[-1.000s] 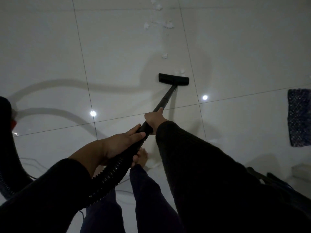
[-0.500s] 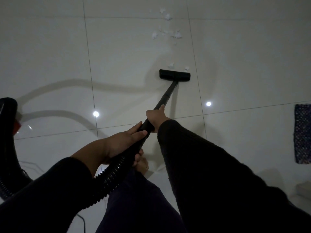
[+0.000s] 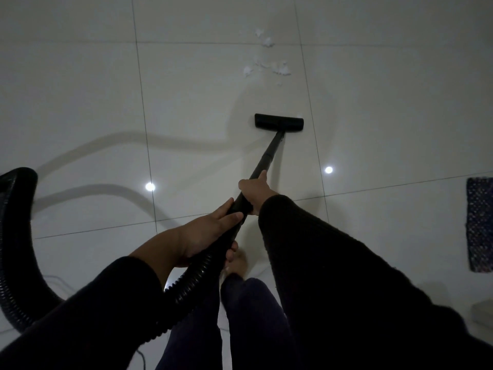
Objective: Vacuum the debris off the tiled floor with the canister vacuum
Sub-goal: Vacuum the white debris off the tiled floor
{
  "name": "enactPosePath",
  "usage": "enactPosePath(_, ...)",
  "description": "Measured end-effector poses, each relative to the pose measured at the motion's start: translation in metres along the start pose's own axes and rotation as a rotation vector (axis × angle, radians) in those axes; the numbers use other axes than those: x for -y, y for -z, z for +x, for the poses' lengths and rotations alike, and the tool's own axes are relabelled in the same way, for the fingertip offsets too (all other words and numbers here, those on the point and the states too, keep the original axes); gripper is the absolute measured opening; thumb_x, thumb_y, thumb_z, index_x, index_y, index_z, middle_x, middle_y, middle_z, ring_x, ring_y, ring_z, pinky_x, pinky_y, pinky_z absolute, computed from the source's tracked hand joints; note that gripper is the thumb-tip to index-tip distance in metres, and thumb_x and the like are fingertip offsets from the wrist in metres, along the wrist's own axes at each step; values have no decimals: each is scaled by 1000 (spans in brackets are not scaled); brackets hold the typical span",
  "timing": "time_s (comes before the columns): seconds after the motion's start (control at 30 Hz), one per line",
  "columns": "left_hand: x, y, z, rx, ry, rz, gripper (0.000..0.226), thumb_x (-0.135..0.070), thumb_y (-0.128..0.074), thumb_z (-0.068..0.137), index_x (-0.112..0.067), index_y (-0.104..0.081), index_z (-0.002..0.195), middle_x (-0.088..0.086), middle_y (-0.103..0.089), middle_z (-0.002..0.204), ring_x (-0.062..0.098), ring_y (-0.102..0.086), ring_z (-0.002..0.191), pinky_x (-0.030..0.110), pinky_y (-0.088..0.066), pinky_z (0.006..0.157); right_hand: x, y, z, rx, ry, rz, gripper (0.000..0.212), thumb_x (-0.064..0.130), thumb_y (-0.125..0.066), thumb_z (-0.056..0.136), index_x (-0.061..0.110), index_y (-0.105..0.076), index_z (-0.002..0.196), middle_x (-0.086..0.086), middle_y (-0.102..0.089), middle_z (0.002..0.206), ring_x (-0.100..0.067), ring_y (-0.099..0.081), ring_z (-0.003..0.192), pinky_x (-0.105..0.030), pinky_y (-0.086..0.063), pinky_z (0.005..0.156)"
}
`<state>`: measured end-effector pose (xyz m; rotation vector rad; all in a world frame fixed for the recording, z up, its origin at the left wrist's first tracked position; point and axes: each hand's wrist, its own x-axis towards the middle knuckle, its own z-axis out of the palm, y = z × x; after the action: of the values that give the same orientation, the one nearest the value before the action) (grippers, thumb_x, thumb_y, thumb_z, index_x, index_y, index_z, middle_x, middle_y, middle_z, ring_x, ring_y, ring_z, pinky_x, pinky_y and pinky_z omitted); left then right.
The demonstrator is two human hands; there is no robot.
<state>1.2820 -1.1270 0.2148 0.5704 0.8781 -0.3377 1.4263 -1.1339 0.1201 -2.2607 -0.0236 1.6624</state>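
A black floor nozzle (image 3: pixel 278 122) lies flat on the white tiled floor (image 3: pixel 202 84), at the end of a black wand (image 3: pixel 268 154). My right hand (image 3: pixel 254 188) grips the wand higher up. My left hand (image 3: pixel 210 235) grips the wand's lower end where the ribbed black hose (image 3: pixel 184 289) joins it. White debris scraps (image 3: pixel 266 66) lie scattered on the tiles beyond the nozzle, with a gap between. One small white bit (image 3: pixel 299 115) shows at the nozzle's far right corner. The canister itself is out of view.
The hose loops away at the left edge (image 3: pixel 16 236). A dark knitted mat (image 3: pixel 480 222) lies at the right edge. My legs and a bare foot (image 3: pixel 236 263) stand below the hands. Thin cables (image 3: pixel 57 283) run over the floor at lower left.
The nozzle has passed over the two scraps that lay just ahead of it; they no longer show. The view has shifted, so the remaining debris sits lower in the frame.
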Motion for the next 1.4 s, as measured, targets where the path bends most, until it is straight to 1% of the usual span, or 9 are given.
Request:
enactPosePath(0.03,0,0,3,-2,-3,-6,65,-31,-44,98,-48,-5,147,8,-57,61,17,-56,49,29,-51,48,0,1,3,-1,-5,9,91,17,-45,84,32,17,149,-12,-31,152,-36,-57,110,-52,-49,99)
enactPosePath(0.1,1,-1,9,-8,-6,-10,66,-30,-44,98,-49,-2,147,7,-57,60,17,-55,49,29,-52,48,0,4,7,-10,-26,39,93,19,-46,85,37,21,147,-16,-44,139,-34,-58,104,-52,-50,97)
enactPosePath(0.17,-1,1,13,-18,-1,-10,67,-30,-45,98,-50,-2,146,8,-57,61,17,-55,50,30,-51,49,1,6,11,-19,-31,48,91,21,-45,88,39,20,147,-15,-49,131,-32,-59,102,-51,-51,96)
enactPosePath(0.37,-19,3,22,-54,-2,-38,63,-31,-45,98,-56,-9,143,6,-54,59,18,-52,48,32,-48,50,18,11,26,-9,-8,39,89,22,-45,87,40,19,147,-15,-49,133,-31,-60,101,-50,-53,94)
enactPosePath(0.67,-57,-4,34,-176,-49,-36,64,-27,-42,99,-43,-5,149,12,-52,63,18,-51,47,26,-48,43,59,22,45,45,13,-7,89,23,-45,87,41,19,147,-16,-53,129,-34,-61,103,-50,-52,95)
enactPosePath(0.9,-92,3,55,-172,-70,23,67,-30,-43,98,-45,-1,148,10,-55,68,16,-55,49,28,-50,46,92,37,66,63,41,-22,90,25,-46,86,43,19,146,-16,-52,131,-34,-62,101,-51,-52,95)
enactPosePath(1.03,-109,13,66,-187,-73,73,66,-37,-45,96,-48,-5,147,6,-57,71,17,-55,55,30,-48,54,113,42,75,78,44,-20,91,25,-46,86,43,20,145,-16,-53,128,-35,-61,101,-52,-52,94)
enactPosePath(1.23,-144,27,72,-127,-98,7,63,-32,-44,98,-51,-5,145,10,-55,63,20,-52,51,30,-49,49,151,47,87,60,50,-8,91,24,-46,86,43,19,146,-15,-51,131,-34,-60,102,-53,-52,94)
enactPosePath(1.4,-173,41,76,-100,-129,8,57,-31,-42,99,-54,-11,141,12,-51,68,19,-53,50,30,-49,49,181,46,97,36,46,12,89,23,-46,88,43,17,147,-12,-50,123,-32,-60,103,-52,-52,94)
